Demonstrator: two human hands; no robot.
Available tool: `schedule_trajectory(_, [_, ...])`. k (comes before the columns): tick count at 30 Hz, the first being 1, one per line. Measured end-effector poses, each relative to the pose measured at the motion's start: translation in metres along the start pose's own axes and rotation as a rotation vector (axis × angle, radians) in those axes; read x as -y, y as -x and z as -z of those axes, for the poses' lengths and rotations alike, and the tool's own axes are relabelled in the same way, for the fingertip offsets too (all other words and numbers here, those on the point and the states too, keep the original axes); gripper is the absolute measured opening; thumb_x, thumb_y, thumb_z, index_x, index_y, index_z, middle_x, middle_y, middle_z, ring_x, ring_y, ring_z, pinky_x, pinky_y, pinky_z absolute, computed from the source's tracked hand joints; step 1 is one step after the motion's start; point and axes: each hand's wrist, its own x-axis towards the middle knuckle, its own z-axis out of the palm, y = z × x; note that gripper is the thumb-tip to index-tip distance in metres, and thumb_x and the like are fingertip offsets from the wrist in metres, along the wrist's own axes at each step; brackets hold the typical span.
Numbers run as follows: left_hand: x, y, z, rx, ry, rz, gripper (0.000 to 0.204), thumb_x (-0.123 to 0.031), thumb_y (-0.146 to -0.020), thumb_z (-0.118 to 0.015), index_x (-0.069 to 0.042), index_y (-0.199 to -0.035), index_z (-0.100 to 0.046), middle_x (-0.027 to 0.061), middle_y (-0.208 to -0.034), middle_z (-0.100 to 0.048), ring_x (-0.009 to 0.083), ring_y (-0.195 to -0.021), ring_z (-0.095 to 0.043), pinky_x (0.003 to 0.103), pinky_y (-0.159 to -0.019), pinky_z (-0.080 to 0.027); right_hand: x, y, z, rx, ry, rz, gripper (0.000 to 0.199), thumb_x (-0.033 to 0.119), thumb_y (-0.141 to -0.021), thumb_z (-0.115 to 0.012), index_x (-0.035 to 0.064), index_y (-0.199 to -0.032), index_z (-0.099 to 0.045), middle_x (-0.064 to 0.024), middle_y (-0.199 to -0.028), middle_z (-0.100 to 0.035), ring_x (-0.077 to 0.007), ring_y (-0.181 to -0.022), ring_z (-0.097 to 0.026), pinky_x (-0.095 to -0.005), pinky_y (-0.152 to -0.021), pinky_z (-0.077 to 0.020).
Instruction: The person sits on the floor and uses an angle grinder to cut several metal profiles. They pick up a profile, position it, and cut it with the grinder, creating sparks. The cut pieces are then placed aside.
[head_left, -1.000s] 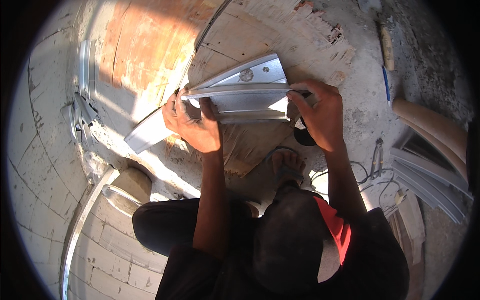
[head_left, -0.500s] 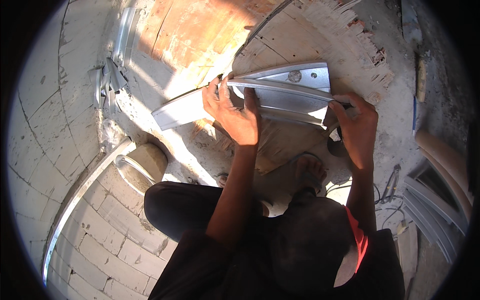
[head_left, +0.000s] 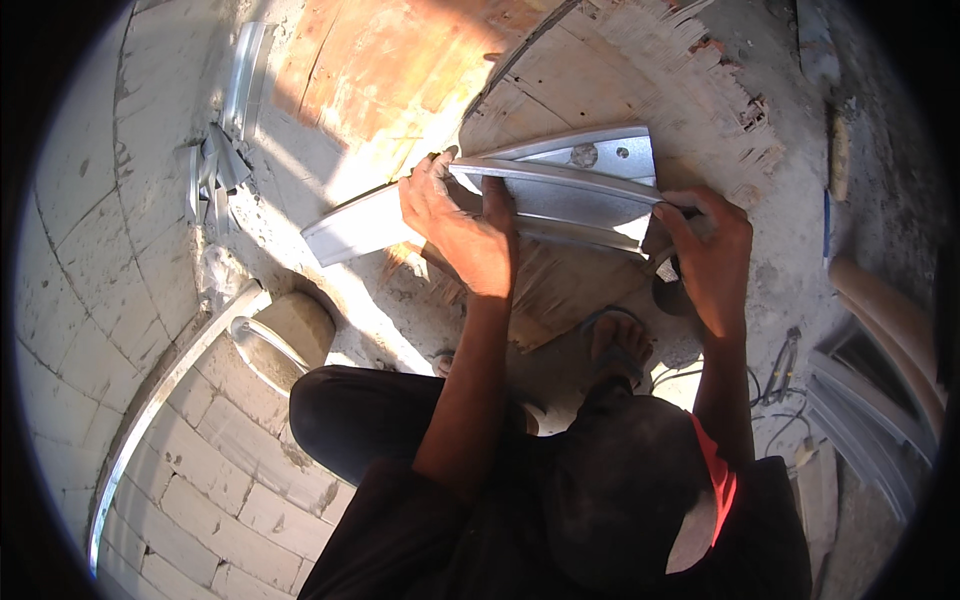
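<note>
Metal channel section (head_left: pixel 570 200), grey, light-gauge, lying across a wooden board (head_left: pixel 560 90) on a rough concrete floor (head_left: pixel 800 230). Left hand (head_left: pixel 462 222) pressed flat over the channel's left part, fingers closed round its upper lip. Right hand (head_left: pixel 705 255) wrapped on the right end, thumb on top; whether it also grips a tool there cannot be told. A second, flatter strip (head_left: pixel 350 228) juts out leftward from beneath the left hand.

Handling, as a judgement: the piece is thin and springy, so both hands are best kept low and well spread, weight held over the left palm to stop it rocking on the board. The cut rims look sharp; bare fingers do better on the folded lip than on the raw ends.

Edges and room: block wall (head_left: pixel 150 430) close on the left, with a metal track (head_left: pixel 170 390) along its foot and bent offcuts (head_left: pixel 215 175) near the corner. Sandalled foot (head_left: pixel 620 345) just below the board. Cable (head_left: pixel 770 385) and stacked profiles (head_left: pixel 870 420) crowd the right. Most open space lies above, over the board.
</note>
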Motion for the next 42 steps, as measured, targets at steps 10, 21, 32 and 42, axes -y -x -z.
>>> schedule_trajectory(10, [0.014,-0.002,-0.002,0.029,-0.064,-0.071,0.052,-0.030,-0.092,-0.077,0.001,-0.130,-0.061,0.0202,-0.135,-0.059,0.0463,-0.140,-0.041,0.058,-0.121,-0.024,-0.003,-0.003,0.001,0.016,0.051,0.038,0.012,0.015,-0.087,-0.078,0.0040,-0.090,-0.075,-0.0125,-0.081,-0.075,-0.0332,-0.076,-0.072,-0.0424,-0.080,-0.0511])
schedule_trajectory(21, [0.015,0.000,-0.002,0.014,-0.055,-0.040,0.052,-0.024,-0.092,-0.077,0.000,-0.135,-0.059,0.0207,-0.138,-0.058,0.0487,-0.141,-0.038,0.058,-0.122,-0.024,-0.001,-0.001,0.002,-0.002,0.207,0.107,0.016,0.010,-0.086,-0.081,-0.0007,-0.097,-0.077,-0.0156,-0.092,-0.077,-0.0316,-0.085,-0.074,-0.0381,-0.083,-0.0537])
schedule_trajectory(32, [0.014,-0.001,-0.001,0.014,-0.106,-0.088,0.047,-0.022,-0.092,-0.076,0.002,-0.129,-0.060,0.0204,-0.126,-0.060,0.0430,-0.128,-0.049,0.054,-0.112,-0.033,-0.019,0.005,0.030,-0.037,-0.061,-0.082,0.022,0.005,-0.087,-0.080,-0.0019,-0.107,-0.076,-0.0150,-0.098,-0.078,-0.0228,-0.093,-0.076,-0.0334,-0.090,-0.0556])
schedule_trajectory(42, [0.016,-0.004,-0.003,0.017,-0.108,-0.062,0.045,-0.017,-0.090,-0.079,0.004,-0.127,-0.064,0.0217,-0.123,-0.065,0.0420,-0.124,-0.053,0.053,-0.111,-0.035,-0.053,0.005,0.072,-0.463,0.132,-0.105,0.018,0.008,-0.093,-0.075,-0.0001,-0.109,-0.076,-0.0158,-0.098,-0.079,-0.0212,-0.091,-0.076,-0.0335,-0.084,-0.0572])
